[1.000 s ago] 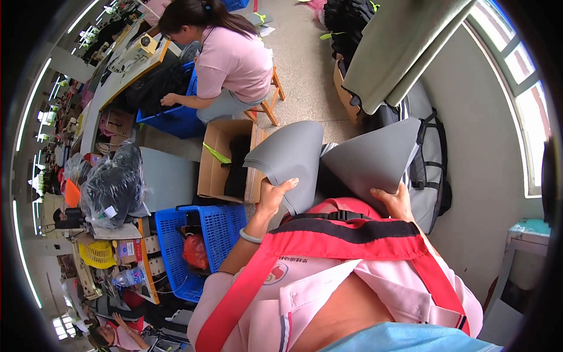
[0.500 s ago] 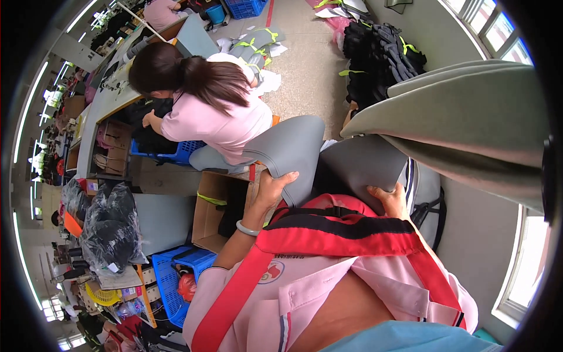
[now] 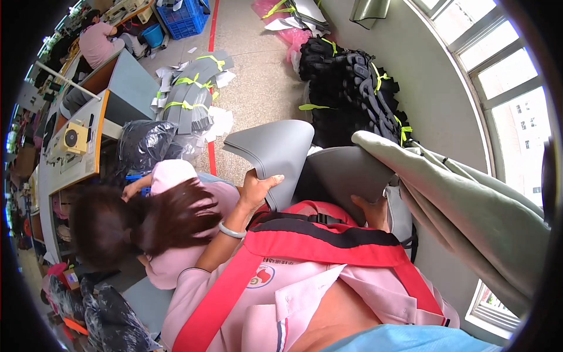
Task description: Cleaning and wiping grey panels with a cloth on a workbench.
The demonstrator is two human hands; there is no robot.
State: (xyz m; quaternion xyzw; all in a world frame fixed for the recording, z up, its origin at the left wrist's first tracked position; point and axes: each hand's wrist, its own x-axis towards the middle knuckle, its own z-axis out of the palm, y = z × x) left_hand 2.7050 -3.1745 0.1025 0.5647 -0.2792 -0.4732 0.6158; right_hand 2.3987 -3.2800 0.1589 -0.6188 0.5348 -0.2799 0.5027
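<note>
My left hand [image 3: 258, 190] is closed on the edge of a smooth grey sheet [image 3: 287, 144], thumb on top, its far end curling up to the left. With my right hand [image 3: 373, 212] I grip a second grey sheet [image 3: 350, 170], which bends away in front of me. Whether the two are parts of one piece is hidden. Black material shows in the gap between them. A red strap with black padding [image 3: 328, 230] crosses my chest, and a black buckle sits just beyond it.
A co-worker in pink [image 3: 187, 234] bends close on my left beside a worktable [image 3: 73, 161]. Ahead lie tied grey pieces [image 3: 193, 97] and, along the right wall, a dark tied heap [image 3: 352, 88]. Green-grey fabric [image 3: 457, 205] hangs near my right arm. A blue crate [image 3: 183, 20] stands farther off.
My view has shifted forward, so the co-worker now appears lower and nearer on the left. The floor bundles show more fully. Both hands keep hold of the grey sheets.
</note>
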